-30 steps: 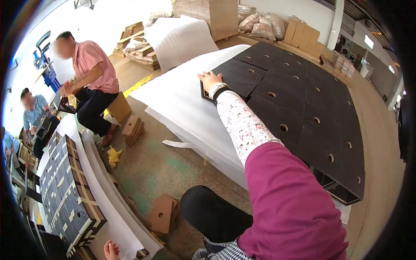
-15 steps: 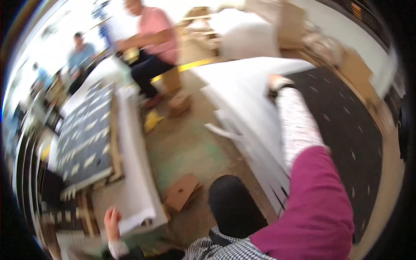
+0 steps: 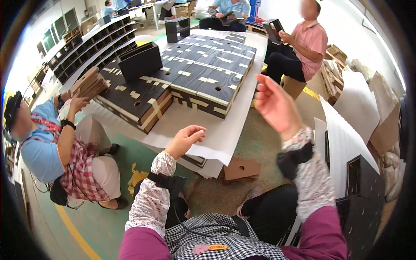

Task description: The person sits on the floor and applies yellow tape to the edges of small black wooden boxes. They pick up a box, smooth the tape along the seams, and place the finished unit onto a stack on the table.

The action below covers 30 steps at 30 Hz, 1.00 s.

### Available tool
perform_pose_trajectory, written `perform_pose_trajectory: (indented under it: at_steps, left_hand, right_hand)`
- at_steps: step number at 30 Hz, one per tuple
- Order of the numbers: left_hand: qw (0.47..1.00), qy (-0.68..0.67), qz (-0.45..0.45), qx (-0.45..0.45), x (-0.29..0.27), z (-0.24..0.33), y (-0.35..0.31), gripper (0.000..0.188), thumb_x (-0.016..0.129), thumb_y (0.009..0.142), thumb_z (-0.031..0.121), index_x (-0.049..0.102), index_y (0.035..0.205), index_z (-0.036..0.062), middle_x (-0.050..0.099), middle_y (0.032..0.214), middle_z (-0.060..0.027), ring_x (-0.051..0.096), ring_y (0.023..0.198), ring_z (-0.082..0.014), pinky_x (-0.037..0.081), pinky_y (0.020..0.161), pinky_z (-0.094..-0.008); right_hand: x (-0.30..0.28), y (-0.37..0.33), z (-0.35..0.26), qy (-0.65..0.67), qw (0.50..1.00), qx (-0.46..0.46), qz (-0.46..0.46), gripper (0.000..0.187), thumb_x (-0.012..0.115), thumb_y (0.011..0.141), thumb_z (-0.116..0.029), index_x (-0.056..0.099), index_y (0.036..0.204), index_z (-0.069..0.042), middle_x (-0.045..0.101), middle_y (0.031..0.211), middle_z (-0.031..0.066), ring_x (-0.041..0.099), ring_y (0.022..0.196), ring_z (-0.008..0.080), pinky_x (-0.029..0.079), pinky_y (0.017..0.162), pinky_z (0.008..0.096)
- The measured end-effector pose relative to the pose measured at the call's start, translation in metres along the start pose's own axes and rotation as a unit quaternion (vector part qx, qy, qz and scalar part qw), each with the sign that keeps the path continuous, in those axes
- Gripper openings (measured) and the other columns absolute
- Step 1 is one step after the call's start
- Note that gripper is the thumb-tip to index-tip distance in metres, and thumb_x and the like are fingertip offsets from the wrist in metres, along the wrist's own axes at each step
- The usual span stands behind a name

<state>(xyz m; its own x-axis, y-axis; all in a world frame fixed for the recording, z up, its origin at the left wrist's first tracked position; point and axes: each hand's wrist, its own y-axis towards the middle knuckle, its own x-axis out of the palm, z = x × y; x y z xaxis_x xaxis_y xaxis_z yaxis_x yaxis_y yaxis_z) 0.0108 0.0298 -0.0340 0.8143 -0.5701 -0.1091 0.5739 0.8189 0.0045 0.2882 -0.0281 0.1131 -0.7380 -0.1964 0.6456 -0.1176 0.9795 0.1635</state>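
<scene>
from here i count one left hand [image 3: 184, 144], one right hand [image 3: 277, 106], two black straps [image 3: 296, 160] on those wrists, at least four co-workers [image 3: 308, 47], two black boxes [image 3: 140, 63] standing on or behind the taped black blocks [image 3: 197, 82], one box [image 3: 272, 31] held by the pink-shirted co-worker, one hole [image 3: 242, 168] in the brown board [image 3: 232, 174], one pink patch [image 3: 200, 249].

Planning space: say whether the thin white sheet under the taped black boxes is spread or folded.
Spread: the sheet extends broadly beyond the boxes.

Blk boxes [image 3: 190, 83] (pale tape strips [image 3: 209, 80]), abutting, on wht sheet [image 3: 212, 139]
</scene>
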Motion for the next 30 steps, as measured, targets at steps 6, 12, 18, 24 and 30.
perform_pose_trajectory:
  at_steps: [6,12,18,24,30]
  left_hand:
    - [0.998,-0.044,0.047,0.006,-0.027,0.008,-0.015,0.026,0.053,0.092,0.021,0.059,0.109,0.0022,0.063,0.093,-0.0038,0.058,0.081,-0.0099,0.046,0.075,-0.0238]
    - [0.996,0.005,0.077,0.035,-0.066,-0.007,-0.037,0.025,0.053,0.092,0.022,0.06,0.108,0.003,0.063,0.093,-0.0027,0.058,0.082,-0.0103,0.046,0.075,-0.0255]
    - [0.894,0.347,0.249,0.137,-0.131,-0.012,-0.004,0.022,0.058,0.083,0.019,0.063,0.097,0.0035,0.063,0.093,-0.0142,0.059,0.09,-0.0288,0.046,0.08,-0.0351]
    - [0.716,0.618,0.274,-0.174,-0.163,-0.008,0.048,0.066,0.063,0.074,0.048,0.047,0.124,0.0072,0.048,0.125,-0.0111,0.048,0.115,-0.0281,0.036,0.096,-0.0445]
    - [0.658,0.671,0.299,-0.166,-0.156,-0.014,0.057,0.068,0.069,0.069,0.05,0.05,0.121,0.0101,0.052,0.115,-0.0119,0.056,0.103,-0.0259,0.039,0.086,-0.0421]
  right_hand:
    - [-0.014,0.054,0.112,0.247,0.951,0.038,0.182,0.016,0.049,0.093,-0.016,0.059,0.099,-0.005,0.055,0.069,-0.0016,0.052,0.06,0.0081,0.042,0.053,0.0219]
    - [-0.007,-0.004,0.166,0.078,0.982,0.137,0.1,0.021,0.05,0.093,-0.019,0.057,0.106,-0.003,0.051,0.069,-0.0035,0.05,0.061,0.0075,0.042,0.054,0.0234]
    - [-0.067,-0.03,0.224,0.075,0.938,0.257,0.221,0.025,0.055,0.091,-0.019,0.053,0.111,-0.006,0.052,0.076,-0.0029,0.049,0.067,0.0082,0.041,0.058,0.0218]
    - [-0.066,-0.042,0.204,0.004,0.951,0.261,0.164,0.022,0.054,0.09,-0.02,0.057,0.107,-0.005,0.051,0.078,-0.0022,0.048,0.068,0.0083,0.042,0.06,0.0222]
    - [-0.047,-0.043,0.193,-0.045,0.958,0.254,0.129,0.022,0.052,0.091,-0.019,0.057,0.107,-0.004,0.051,0.079,-0.0006,0.048,0.069,0.008,0.042,0.061,0.0217]
